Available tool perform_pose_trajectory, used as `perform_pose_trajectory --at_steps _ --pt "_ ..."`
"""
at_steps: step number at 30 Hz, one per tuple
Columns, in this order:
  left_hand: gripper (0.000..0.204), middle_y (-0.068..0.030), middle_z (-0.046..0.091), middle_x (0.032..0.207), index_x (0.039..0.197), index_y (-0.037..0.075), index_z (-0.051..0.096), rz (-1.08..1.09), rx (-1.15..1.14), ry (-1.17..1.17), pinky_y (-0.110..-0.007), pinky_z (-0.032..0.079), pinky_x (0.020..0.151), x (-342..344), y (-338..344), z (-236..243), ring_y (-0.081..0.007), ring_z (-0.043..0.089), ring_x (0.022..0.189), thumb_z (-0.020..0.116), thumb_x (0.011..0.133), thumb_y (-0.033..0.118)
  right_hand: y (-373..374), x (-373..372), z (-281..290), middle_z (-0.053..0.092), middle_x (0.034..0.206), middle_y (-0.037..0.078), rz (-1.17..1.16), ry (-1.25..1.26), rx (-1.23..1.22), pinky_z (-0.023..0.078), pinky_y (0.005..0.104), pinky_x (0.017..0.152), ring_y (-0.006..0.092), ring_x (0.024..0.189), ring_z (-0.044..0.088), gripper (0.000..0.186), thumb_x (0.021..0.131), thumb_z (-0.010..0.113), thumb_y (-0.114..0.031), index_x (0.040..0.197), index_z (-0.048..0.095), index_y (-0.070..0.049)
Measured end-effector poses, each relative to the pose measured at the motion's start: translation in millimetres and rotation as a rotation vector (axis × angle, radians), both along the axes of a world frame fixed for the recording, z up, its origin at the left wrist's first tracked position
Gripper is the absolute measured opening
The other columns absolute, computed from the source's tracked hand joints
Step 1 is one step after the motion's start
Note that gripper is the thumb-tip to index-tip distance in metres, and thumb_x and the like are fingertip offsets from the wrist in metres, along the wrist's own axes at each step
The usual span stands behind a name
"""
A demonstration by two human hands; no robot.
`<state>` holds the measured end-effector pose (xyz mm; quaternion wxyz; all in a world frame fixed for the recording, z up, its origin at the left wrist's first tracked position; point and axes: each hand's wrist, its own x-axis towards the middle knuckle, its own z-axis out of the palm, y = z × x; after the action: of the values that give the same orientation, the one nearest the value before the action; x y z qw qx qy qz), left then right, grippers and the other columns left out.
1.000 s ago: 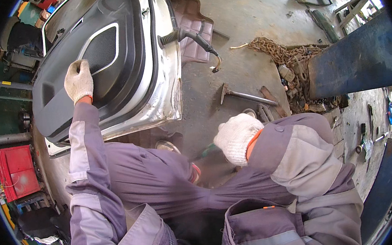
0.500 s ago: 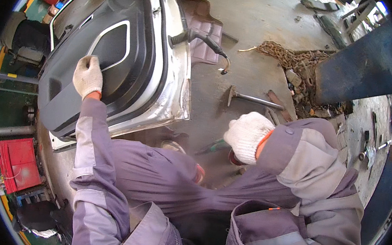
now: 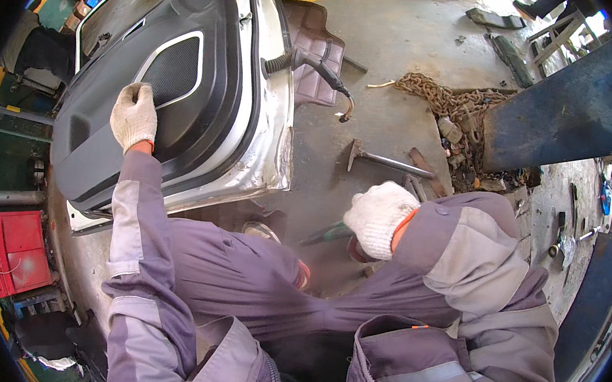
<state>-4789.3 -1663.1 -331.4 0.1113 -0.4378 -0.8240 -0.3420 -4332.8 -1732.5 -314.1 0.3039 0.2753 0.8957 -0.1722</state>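
A white car door (image 3: 276,126) lies with its black inner trim panel (image 3: 97,129) facing up. On the panel, beside the speaker grille (image 3: 174,70), rests my left hand (image 3: 135,112) in a white knit glove, its fingers curled closed. Whatever those fingers may hold is hidden. My right hand (image 3: 379,215), gloved too, is closed in a fist near my right knee, apart from the door. Just left of it shows a blurred green thing (image 3: 330,233) low between my legs; whether the fist holds it is unclear. A hammer (image 3: 389,160) lies on the floor beyond my right hand.
A wire harness (image 3: 323,72) sticks out from the door's edge over a quilted brown mat (image 3: 316,54). Rusty chain (image 3: 438,93) is heaped beside a blue steel post (image 3: 568,108). A red toolbox (image 3: 19,249) stands at left. A person's leg (image 3: 548,5) shows at far right.
The view has shifted slightly, so the door and floor objects sit a little further left. A person's leg has come into view at the far right. Both hands keep their poses.
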Motion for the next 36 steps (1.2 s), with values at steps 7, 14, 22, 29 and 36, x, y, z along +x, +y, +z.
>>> perform_pose_trajectory --at_steps 7,14,22,29,36 --pt "0.03 -0.0128 0.08 0.106 0.107 0.012 0.081 -0.015 0.023 0.01 -0.039 0.056 0.093 7.1 -0.7 5.8 -0.0302 0.076 0.102 0.069 0.094 0.036 -5.2 3.3 -3.0 0.081 0.099 0.016 0.017 0.078 0.037 0.062 0.0425 0.078 0.0317 0.093 0.08 0.022 0.082 0.074 -0.016 0.1 0.085 -0.009" --pt "0.03 -0.0131 0.08 0.104 0.106 0.011 0.081 -0.01 0.024 0.024 -0.04 0.056 0.092 3.4 -2.0 4.9 -0.0308 0.076 0.1 0.069 0.093 0.035 -3.9 -0.2 0.6 0.081 0.101 0.016 0.006 0.064 0.025 0.062 0.0418 0.079 0.0313 0.094 0.08 0.023 0.082 0.074 -0.016 0.102 0.084 -0.009" --pt "0.029 -0.0125 0.08 0.101 0.104 0.011 0.081 -0.02 0.04 -0.041 -0.039 0.056 0.091 8.6 -1.5 6.3 -0.0296 0.077 0.098 0.07 0.093 0.035 -4.3 -0.1 3.2 0.081 0.104 0.015 0.006 0.044 0.021 0.062 0.0416 0.08 0.0309 0.097 0.08 0.024 0.083 0.074 -0.015 0.103 0.084 -0.008" --pt "0.028 -0.013 0.08 0.102 0.104 0.011 0.081 -0.018 0.053 -0.028 -0.04 0.057 0.091 6.3 -1.8 5.0 -0.0308 0.077 0.098 0.071 0.093 0.035 -3.7 -1.9 2.2 0.081 0.104 0.016 0.012 0.032 0.014 0.063 0.0428 0.083 0.0326 0.097 0.079 0.025 0.082 0.075 -0.016 0.104 0.084 -0.008" --pt "0.028 -0.0142 0.08 0.101 0.104 0.012 0.081 -0.015 0.05 -0.014 -0.041 0.057 0.09 8.8 -1.0 5.6 -0.0324 0.076 0.097 0.07 0.093 0.035 -2.6 -2.4 -0.8 0.08 0.109 0.017 0.007 0.007 0.008 0.062 0.0431 0.086 0.0328 0.102 0.079 0.028 0.083 0.076 -0.017 0.108 0.084 -0.008"
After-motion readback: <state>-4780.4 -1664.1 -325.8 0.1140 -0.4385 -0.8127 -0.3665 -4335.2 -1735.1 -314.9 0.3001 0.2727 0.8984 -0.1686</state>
